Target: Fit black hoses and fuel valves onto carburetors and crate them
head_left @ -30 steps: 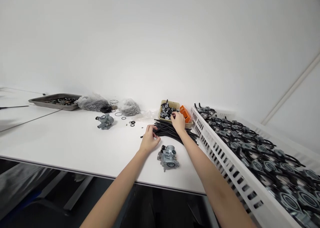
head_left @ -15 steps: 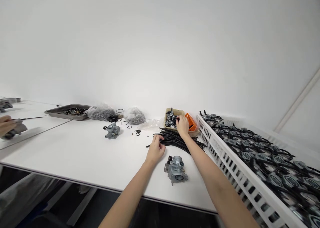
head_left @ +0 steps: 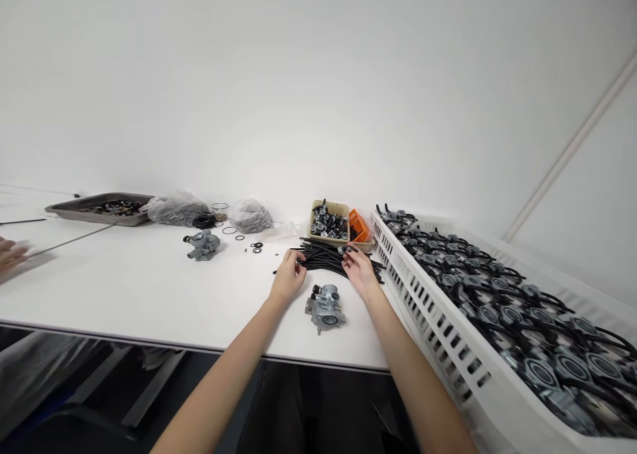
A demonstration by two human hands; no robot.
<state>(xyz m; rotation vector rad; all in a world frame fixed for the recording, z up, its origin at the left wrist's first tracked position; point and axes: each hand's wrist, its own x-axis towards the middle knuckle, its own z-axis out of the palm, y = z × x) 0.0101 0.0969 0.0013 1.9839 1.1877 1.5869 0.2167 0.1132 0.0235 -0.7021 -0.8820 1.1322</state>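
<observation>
At the left end of a bundle of black rubber hoses (head_left: 323, 258), my left hand (head_left: 288, 276) is closed. A small dark thing shows at its fingertips, too small to name. My right hand (head_left: 359, 273) pinches a small black-and-silver part (head_left: 344, 249) above the right half of the hoses. Similar round capped parts (head_left: 328, 226) fill a yellowish bin (head_left: 341, 208) behind the bundle. On the white table between my forearms sits a grey metal carburetor (head_left: 326, 308), touched by neither hand.
A white slatted crate (head_left: 423, 301) full of carburetors with hoses stands along the right. An orange basket (head_left: 359, 226) is beside the bin. Leftward are another carburetor (head_left: 202, 245), black rings (head_left: 256, 247), plastic bags (head_left: 179, 210), a metal tray (head_left: 99, 216) and another person's hand (head_left: 10, 258).
My right hand has come back from the bin toward me with the small black-and-silver part. My left hand stays by the hoses. The view has shifted right, and the other person's hand has moved.
</observation>
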